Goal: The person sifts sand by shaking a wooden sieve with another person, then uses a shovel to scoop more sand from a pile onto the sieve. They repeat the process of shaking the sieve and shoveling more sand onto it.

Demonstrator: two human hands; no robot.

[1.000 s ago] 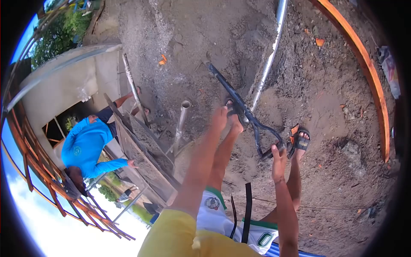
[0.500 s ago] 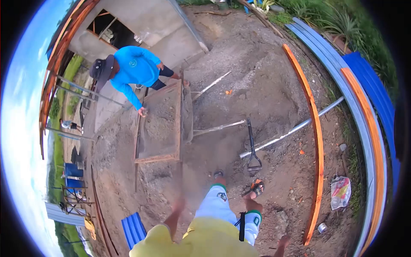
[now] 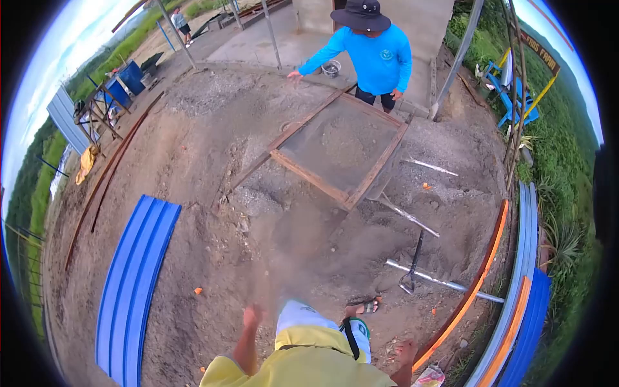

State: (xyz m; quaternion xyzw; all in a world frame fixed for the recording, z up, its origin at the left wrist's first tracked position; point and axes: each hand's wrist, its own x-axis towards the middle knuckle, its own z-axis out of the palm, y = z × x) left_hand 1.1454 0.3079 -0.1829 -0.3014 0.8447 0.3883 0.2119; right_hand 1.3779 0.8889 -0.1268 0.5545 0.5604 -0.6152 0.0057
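Note:
My left hand (image 3: pixel 253 316) hangs low beside my left leg, over the bare soil; a blur hides its fingers. On the other side, my right hand (image 3: pixel 405 352) hangs near the lower end of an orange beam (image 3: pixel 480 278), its fingers loosely apart with nothing seen in them. Ahead of me stands a wood-framed mesh screen (image 3: pixel 309 177), tilted, with grey sand (image 3: pixel 338 140) lying on it. Neither hand touches the screen. A shovel (image 3: pixel 412 266) with a black D-handle lies to the right of it, its blade not visible.
A person in a blue shirt (image 3: pixel 380 58) stands behind the screen, one arm stretched out leftward. Blue roofing sheet (image 3: pixel 138 284) lies at left. Metal pipe (image 3: pixel 445 282), grey channels (image 3: pixel 525 226) and more blue sheet (image 3: pixel 532 322) line the right. Posts (image 3: pixel 271 35) stand behind.
My view has turned left and lifted. The other person has straightened up from leaning over the screen, and their hand has left it. Both my hands still hang low.

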